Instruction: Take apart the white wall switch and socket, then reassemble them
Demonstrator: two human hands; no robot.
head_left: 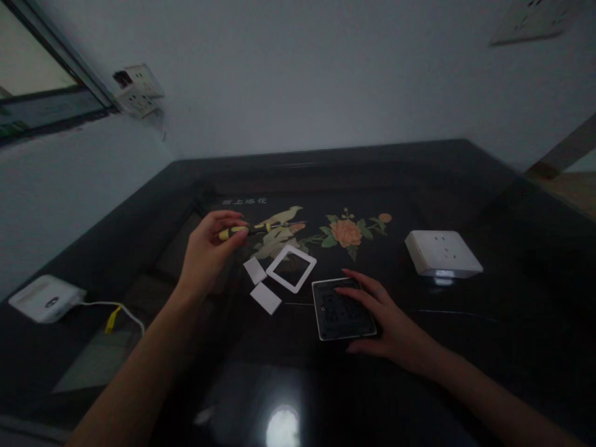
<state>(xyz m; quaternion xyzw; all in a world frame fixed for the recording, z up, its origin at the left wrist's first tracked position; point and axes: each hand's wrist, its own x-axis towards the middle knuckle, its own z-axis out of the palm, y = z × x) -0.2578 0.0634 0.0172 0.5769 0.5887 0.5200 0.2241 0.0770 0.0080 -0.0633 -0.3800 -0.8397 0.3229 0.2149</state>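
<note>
Left grip pinches the yellow-handled screwdriver above the tabletop, while the right grip, spread flat, steadies the dark socket module beside a white frame, so tool work apparently calls for lowering the tip onto the module.

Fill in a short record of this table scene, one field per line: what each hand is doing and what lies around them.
left hand: closed around a yellow-handled screwdriver, raised over the table
right hand: lies open on a dark panel, fingers spread
between the hands: white frame, small white plate, second white plate, all lying flat
far right: white socket
far left: white box with a cable
surface: glossy dark table with a bird-and-flower picture
</note>
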